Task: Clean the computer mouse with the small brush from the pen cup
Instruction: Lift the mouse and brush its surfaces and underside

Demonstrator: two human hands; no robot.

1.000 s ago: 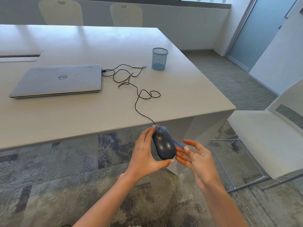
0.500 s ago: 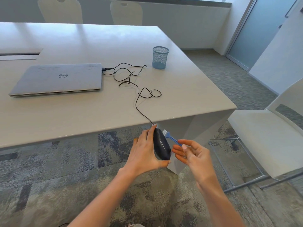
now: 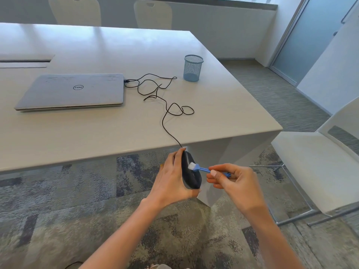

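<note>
My left hand [image 3: 172, 178] grips a dark computer mouse [image 3: 191, 176], held on edge in the air just below the table's front edge. Its black cable [image 3: 165, 115] runs up over the edge and loops across the table to the laptop. My right hand [image 3: 232, 180] pinches the blue handle of a small brush [image 3: 202, 168]. The brush's white bristles touch the upper side of the mouse. The blue mesh pen cup [image 3: 193, 67] stands on the table's right side, far from both hands.
A closed silver laptop [image 3: 73, 91] lies on the white table [image 3: 97, 133]. A white chair [image 3: 318, 166] stands to the right on metal legs. Two more chairs sit behind the far edge. Patterned carpet lies below my arms.
My right hand has closed its fingers on the brush handle and swung the bristles down onto the mouse. My left hand has turned the mouse more on edge.
</note>
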